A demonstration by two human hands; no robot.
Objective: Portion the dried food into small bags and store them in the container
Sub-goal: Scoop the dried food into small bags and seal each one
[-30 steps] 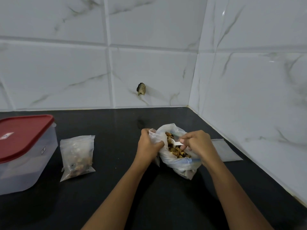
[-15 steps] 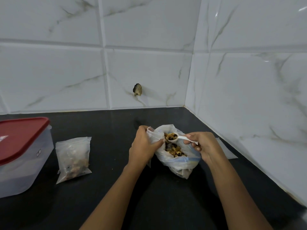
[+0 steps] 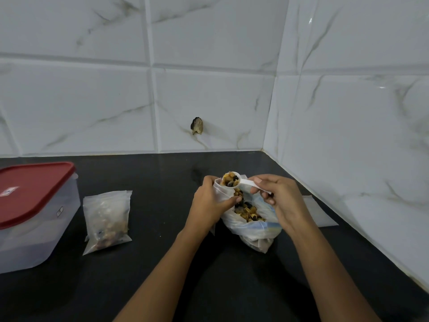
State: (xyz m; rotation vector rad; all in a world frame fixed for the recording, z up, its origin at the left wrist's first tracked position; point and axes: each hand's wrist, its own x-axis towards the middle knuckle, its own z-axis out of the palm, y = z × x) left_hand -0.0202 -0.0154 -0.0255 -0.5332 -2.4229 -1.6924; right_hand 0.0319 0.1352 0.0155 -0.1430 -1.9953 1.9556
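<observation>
On the dark surface [image 3: 151,270] the left hand [image 3: 209,203] grips the rim of the open bag of dried food [image 3: 251,225], fingers curled on the plastic. The right hand [image 3: 282,201] pinches a white spoon [image 3: 242,183], heaped with food, just above the bag mouth. One filled small bag [image 3: 106,219] lies beside the red-lidded container [image 3: 46,233], at the left.
</observation>
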